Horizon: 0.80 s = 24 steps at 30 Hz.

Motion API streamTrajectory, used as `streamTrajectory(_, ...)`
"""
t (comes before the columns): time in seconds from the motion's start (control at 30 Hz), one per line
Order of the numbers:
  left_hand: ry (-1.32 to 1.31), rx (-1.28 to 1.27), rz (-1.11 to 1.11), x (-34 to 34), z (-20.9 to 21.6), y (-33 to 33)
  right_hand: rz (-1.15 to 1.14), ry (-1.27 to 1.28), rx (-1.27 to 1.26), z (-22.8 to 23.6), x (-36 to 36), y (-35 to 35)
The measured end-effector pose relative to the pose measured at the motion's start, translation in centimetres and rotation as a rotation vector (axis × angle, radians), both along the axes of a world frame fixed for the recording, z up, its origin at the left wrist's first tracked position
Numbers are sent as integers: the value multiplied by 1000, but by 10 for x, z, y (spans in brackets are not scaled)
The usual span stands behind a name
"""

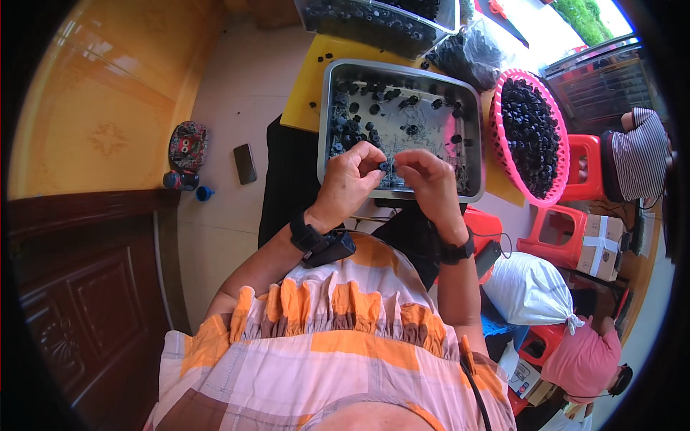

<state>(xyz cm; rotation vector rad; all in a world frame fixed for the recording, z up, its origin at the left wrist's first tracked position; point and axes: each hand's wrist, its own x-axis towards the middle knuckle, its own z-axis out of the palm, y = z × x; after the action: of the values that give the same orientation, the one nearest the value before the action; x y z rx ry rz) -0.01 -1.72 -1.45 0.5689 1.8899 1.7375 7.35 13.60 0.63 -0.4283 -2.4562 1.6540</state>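
Note:
Over the near edge of a metal tray [474, 144], my left hand [346, 179] pinches a small round black part [383, 166] between thumb and forefinger. My right hand [433, 188] is just beside it, thumb and fingertips pressed together close to that part; whatever they hold is too small to make out. Inside the tray lie several loose black parts [374, 109], thickest along its left side, among thin pale scraps. Both wrists wear black bands with small devices.
Right of the tray stands a pink basket [503, 136] heaped with black parts. A clear plastic bin [431, 32] is behind on a yellow board [298, 100]. A phone [244, 164] lies on the floor at left. Red stools [553, 233], a white sack [528, 287] and two people are at right.

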Motion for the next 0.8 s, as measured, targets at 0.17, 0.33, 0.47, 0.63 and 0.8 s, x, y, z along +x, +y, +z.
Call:
streamTrajectory(0.17, 4, 27, -3, 2, -4, 1, 18, 101, 18, -2, 2, -7)
streamTrajectory(0.33, 97, 4, 11, 4, -1, 2, 30, 105, 135, 4, 2, -10)
streamTrajectory(0.47, 275, -33, 16, 6, 3, 3, -33, 12, 71, 9, 7, -14)
streamTrajectory(0.63, 629, -69, 2, 10, 3, 4, -18, -42, 197, 19, 7, -15)
streamTrajectory(0.8, 737, -65, -45, 14, 7, 0, -46, -114, 146, 20, 11, -15)
